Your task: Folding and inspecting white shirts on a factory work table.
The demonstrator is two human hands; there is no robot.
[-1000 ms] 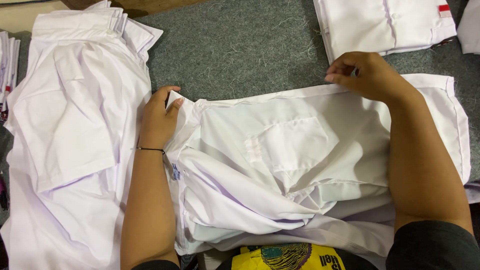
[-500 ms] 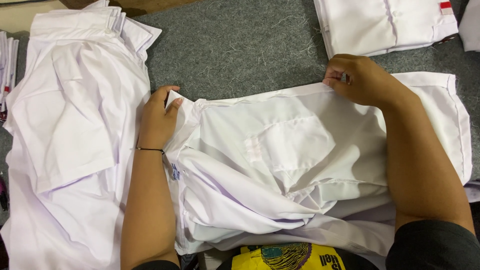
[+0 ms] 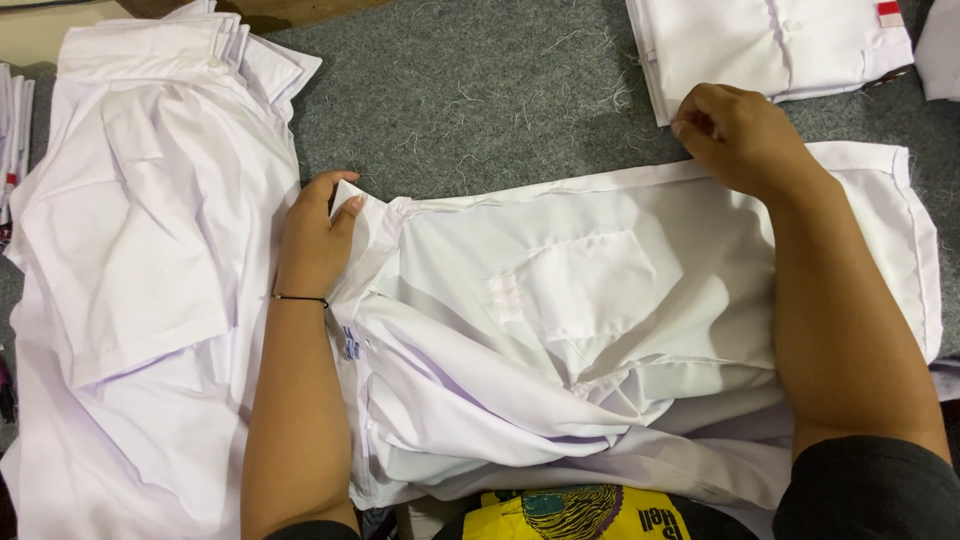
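A white shirt (image 3: 600, 330) is lying crumpled across the grey surface (image 3: 480, 100), its chest pocket facing up and folds bunching toward the near edge. The left hand (image 3: 315, 240) is resting at the collar end, fingers (image 3: 350, 212) grasping the fabric there. The right hand (image 3: 740, 135) is reaching over the far edge, fingers pinching the hem. A pile of white shirts (image 3: 140, 280) is lying just beside the left arm.

Both hands (image 3: 318, 240) (image 3: 740, 135) pinch white shirt (image 3: 600, 330) edge.
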